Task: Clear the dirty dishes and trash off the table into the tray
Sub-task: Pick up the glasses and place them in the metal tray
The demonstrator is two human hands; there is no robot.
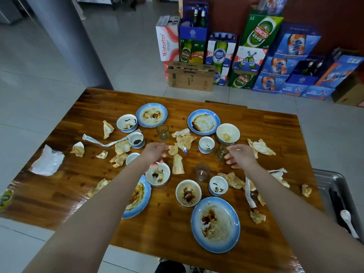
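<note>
A wooden table (197,103) carries several dirty blue-rimmed plates, such as the nearest plate (215,224), and several stained bowls, such as the white bowl (188,192). Soiled crumpled napkins (185,141) lie scattered among them. My left hand (155,152) hovers open above the table's middle, just over a stained bowl (157,174) and beside a napkin (173,149). My right hand (239,155) is held open next to a clear glass (221,151); it holds nothing. A metal tray (331,182) stands at the table's right end with a white spoon (348,221) in it.
Two more glasses stand on the table, a far glass (163,132) and a near glass (202,171). A clear plastic wrapper (47,161) lies at the left edge. Stacked beer cartons (260,56) line the wall beyond the table. Grey tiled floor surrounds the table.
</note>
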